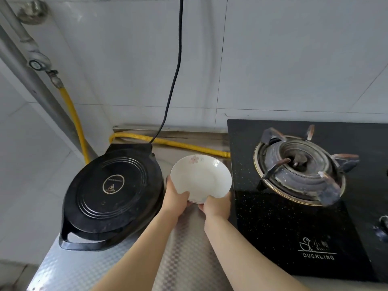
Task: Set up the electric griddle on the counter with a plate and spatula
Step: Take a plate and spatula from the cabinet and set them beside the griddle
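You were on the plate step. Both hands held the plate (200, 179) by its near rim: your left hand (175, 197) pinched the near-left edge with the thumb on top, and your right hand (216, 206) cupped the near-right edge, fingers (200, 208) curled under it. The plate sat just right of the griddle (111, 194), in the narrow strip of surface (178, 248) between the griddle and the stove (294, 206). Its far edge looked low, near the surface, and its near edge was lifted in your grip, so I could not tell whether it touched down.

The griddle was already on the surface, lid closed, its cord (178, 59) running up the wall behind it. Its long axis ran from the handle (79, 244) at the near-left end to the hinge at the far end, so the handle pointed toward you. The plate was round, bowl side up, with a flower print at its far rim.

The next move probably called for lowering the plate flat beside the griddle, clear of the stove's edge, then letting go. No spatula was in view, so fetching it likely remained.
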Demonstrator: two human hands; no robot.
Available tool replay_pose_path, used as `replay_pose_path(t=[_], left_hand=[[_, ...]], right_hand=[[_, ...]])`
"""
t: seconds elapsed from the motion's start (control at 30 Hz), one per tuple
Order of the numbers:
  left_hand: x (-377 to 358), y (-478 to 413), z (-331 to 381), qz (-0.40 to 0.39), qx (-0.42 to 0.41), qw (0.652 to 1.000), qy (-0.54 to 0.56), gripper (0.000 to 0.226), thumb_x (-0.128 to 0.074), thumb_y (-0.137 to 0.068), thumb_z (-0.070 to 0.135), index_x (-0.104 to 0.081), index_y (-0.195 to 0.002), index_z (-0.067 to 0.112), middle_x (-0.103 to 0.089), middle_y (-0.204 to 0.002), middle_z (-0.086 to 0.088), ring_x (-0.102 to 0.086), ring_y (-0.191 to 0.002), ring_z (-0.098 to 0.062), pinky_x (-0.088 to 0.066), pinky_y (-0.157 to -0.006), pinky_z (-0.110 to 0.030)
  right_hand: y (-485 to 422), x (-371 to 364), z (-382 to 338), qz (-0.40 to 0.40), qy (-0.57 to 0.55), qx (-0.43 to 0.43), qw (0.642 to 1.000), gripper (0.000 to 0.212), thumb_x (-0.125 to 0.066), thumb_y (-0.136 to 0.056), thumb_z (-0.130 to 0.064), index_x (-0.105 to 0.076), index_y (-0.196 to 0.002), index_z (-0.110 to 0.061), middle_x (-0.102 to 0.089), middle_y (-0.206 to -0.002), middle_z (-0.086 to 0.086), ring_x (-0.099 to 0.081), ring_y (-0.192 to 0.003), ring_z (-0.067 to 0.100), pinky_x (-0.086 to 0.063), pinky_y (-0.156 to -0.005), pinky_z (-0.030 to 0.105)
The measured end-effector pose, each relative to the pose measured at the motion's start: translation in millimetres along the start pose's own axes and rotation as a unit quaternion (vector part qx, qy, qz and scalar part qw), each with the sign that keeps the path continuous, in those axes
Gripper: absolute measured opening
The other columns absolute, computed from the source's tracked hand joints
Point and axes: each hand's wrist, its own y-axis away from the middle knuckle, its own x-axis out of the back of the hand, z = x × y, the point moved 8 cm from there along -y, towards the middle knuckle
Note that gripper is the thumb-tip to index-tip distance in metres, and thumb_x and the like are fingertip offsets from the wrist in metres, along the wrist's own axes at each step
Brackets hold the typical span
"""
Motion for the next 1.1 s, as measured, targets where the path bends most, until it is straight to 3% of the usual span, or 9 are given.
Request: replay_pose_path(t=[0.1, 0.27, 0.4, 0.6, 0.73, 1.0, 1.1], left_hand=[[2.1, -0.7, -9.2, 0.002, 0.013, 1.000, -0.001, 0.066, -0.054, -0.080, -0.012, -0.035, -0.136, 0.017, -0.047, -0.129, -0.008, -0.048, -0.119, -0.031, -0.056, -0.087, -0.049], [7.4, -0.5, -9.4, -0.009, -0.006, 0.998, -0.061, 0.056, -0.059, -0.081, -0.007, -0.041, -0.125, 0.023, -0.052, -0.105, 0.005, -0.054, -0.094, -0.016, -0.057, -0.062, -0.024], [9.6, -1.4, -9.8, -0.021, -0.013, 0.996, -0.091, 0.054, -0.059, -0.082, -0.002, -0.041, -0.119, 0.033, -0.055, -0.101, 0.008, -0.056, -0.089, -0.015, -0.058, -0.073, -0.032], [10.2, -4.5, -12.8, -0.019, -0.027, 0.992, -0.120, 0.058, -0.060, -0.083, 0.001, -0.039, -0.132, 0.024, -0.055, -0.121, -0.001, -0.056, -0.107, -0.024, -0.055, -0.091, -0.045], [9.4, -7.9, -12.7, -0.012, -0.027, 0.992, -0.122, 0.059, -0.058, -0.083, 0.004, -0.038, -0.133, 0.027, -0.056, -0.121, 0.000, -0.056, -0.110, -0.026, -0.053, -0.093, -0.048], [10.1, 4.1, -17.3, -0.029, -0.015, 0.992, -0.124, 0.061, -0.059, -0.084, 0.008, -0.035, -0.137, 0.027, -0.056, -0.120, -0.004, -0.057, -0.111, -0.037, -0.054, -0.089, -0.049], [13.6, 19.4, -22.7, -0.041, -0.017, 0.990, -0.132, 0.065, -0.065, -0.082, 0.021, -0.034, -0.139, 0.029, -0.054, -0.123, 0.004, -0.058, -0.109, -0.027, -0.054, -0.091, -0.048]], right_hand=[[-1.0, 3.1, -0.8, -0.005, -0.003, 0.010, 1.000, 0.065, -0.049, -0.088, 0.007, -0.038, -0.145, -0.022, -0.054, -0.137, 0.008, -0.060, -0.112, 0.034, -0.060, -0.071, 0.038], [-0.1, 8.2, 6.0, -0.013, -0.024, -0.026, 0.999, 0.061, -0.048, -0.085, 0.011, -0.049, -0.134, -0.024, -0.058, -0.127, 0.003, -0.060, -0.107, 0.029, -0.054, -0.052, 0.024], [2.1, 10.4, 8.4, -0.013, -0.007, -0.027, 1.000, 0.052, -0.046, -0.084, 0.010, -0.052, -0.126, -0.021, -0.058, -0.120, 0.003, -0.063, -0.105, 0.031, -0.054, -0.059, 0.029], [2.0, 11.2, 10.7, 0.001, -0.002, -0.025, 1.000, 0.049, -0.041, -0.084, 0.009, -0.052, -0.122, -0.020, -0.059, -0.112, 0.000, -0.064, -0.090, 0.026, -0.051, -0.052, 0.023], [-0.3, 8.7, 15.7, 0.003, -0.014, -0.032, 0.999, 0.049, -0.038, -0.084, 0.011, -0.052, -0.123, -0.016, -0.060, -0.091, -0.007, -0.060, -0.065, 0.014, -0.055, -0.060, 0.027], [7.8, 16.2, 23.2, 0.000, -0.032, -0.056, 0.998, 0.033, -0.049, -0.092, 0.001, -0.056, -0.123, -0.009, -0.063, -0.104, 0.008, -0.060, -0.058, 0.014, -0.057, -0.069, 0.032], [20.1, 19.1, 28.4, -0.009, -0.037, -0.067, 0.997, 0.028, -0.051, -0.092, -0.002, -0.060, -0.119, -0.005, -0.065, -0.111, 0.017, -0.060, -0.061, 0.017, -0.059, -0.075, 0.036]])
